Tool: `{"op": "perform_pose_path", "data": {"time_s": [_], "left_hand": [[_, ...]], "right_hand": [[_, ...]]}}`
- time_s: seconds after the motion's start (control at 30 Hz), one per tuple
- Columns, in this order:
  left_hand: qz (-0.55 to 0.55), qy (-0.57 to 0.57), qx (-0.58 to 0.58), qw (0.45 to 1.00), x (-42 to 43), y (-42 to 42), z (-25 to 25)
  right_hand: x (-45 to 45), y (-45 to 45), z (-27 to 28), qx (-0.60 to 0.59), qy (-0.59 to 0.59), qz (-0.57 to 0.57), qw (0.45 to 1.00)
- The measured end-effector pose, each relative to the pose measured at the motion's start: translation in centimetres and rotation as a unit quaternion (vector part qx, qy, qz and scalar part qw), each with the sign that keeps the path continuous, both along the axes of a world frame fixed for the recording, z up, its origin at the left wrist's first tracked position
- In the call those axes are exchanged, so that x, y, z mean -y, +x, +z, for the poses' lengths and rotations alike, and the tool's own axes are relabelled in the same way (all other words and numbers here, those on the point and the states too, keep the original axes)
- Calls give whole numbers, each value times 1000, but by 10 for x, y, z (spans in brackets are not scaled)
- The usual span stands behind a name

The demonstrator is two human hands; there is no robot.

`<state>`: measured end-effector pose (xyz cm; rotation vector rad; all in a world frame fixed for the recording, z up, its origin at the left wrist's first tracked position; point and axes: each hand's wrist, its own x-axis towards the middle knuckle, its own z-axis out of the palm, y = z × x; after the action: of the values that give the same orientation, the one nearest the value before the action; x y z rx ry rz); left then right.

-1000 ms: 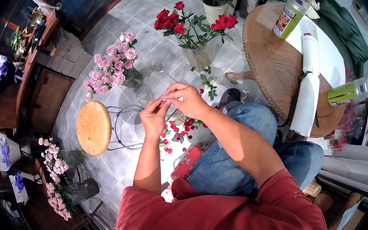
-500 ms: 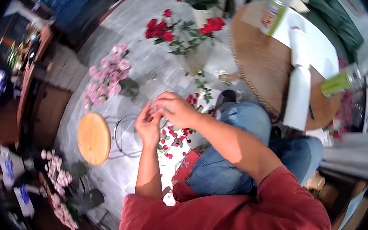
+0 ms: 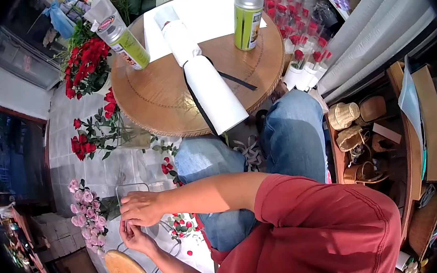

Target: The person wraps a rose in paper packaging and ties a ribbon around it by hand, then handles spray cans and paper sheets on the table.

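Above the tiled floor, near the pink roses, left hand and right hand met, fingers curled close, any hold hidden! Handwork looked unfinished; how much remained, nobody could tell.

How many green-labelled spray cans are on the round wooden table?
2: one spray can on the left of the round wooden table, another spray can toward its right; no third shows.

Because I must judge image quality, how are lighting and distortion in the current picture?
Head view: fisheye edges, black corners; head view: glare whitens the floor beside the red petals; head view: the glass at far left is dark; head view: right hand fairly sharp.
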<state>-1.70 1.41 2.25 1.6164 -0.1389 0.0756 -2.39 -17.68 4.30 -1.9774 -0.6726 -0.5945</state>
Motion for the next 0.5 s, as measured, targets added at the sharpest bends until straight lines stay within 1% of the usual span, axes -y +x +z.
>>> {"op": "perform_pose_path", "data": {"time_s": [0.03,0.1,0.17,0.23,0.3,0.37,0.4,0.47,0.5], "left_hand": [[5,3,3,1000,1,-1,2],[-28,6,21,999,-5,-5,2],[0,16,10,1000,-8,-6,1],[27,-23,20,999,11,-13,21],[20,-78,11,997,18,-14,28],[-10,-104,9,994,23,-16,34],[-17,-104,22,994,27,-16,33],[-21,-92,33,995,33,-19,34],[-29,-78,36,996,36,-22,35]], "right_hand": [[4,-4,2,3,3,5,1000],[0,-9,4,-23,80,-3,997],[-3,-12,1,-131,126,-2,983],[0,-8,-2,-121,181,53,975],[0,-8,-3,-171,314,75,931],[10,-8,4,-144,292,51,944],[14,-10,4,-143,288,62,945],[22,-11,6,-184,298,55,935],[22,-9,4,-183,298,56,935]]}}
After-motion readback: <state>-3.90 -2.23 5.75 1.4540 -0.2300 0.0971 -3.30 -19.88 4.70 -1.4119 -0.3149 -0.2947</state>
